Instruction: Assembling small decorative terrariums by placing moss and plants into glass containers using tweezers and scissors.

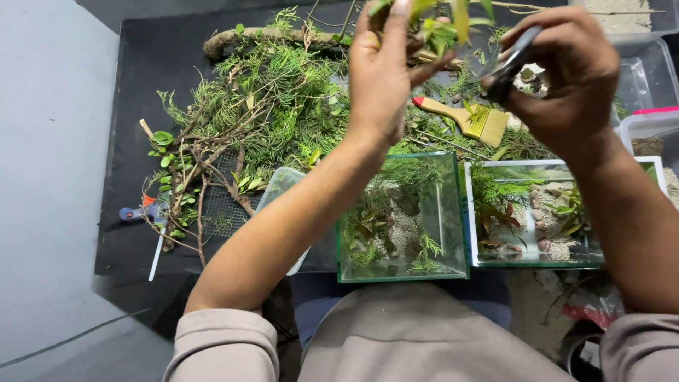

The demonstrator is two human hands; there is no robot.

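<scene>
Left hand (378, 78): fingers pinched on a leafy sprig (438, 25), stem running up toward 12 o'clock.
Right hand (566, 71): fingers clenched round dark scissors (511, 62), at 3 o'clock of the sprig, just beside it.
Below: glass tank (403, 219) on the tabletop (141, 56).

Lighting: even, moderately bright, cool-white, apparently from overhead; no hard shadows, only soft shade beneath the forearms. Dark surface (141, 49): matte, nearly featureless, detail lost in the blacks. Glare: faint pale reflections on the walls of the glass tank (403, 219) and on the clear plastic tub (647, 71). Focus: greenery mid-frame reasonably sharp; left hand (382, 71) and right hand (566, 71) slightly soft, with blur at the fingers. Lower edge, clothing: soft. Distortion: mild wide-angle stretch towards the corners.
</scene>
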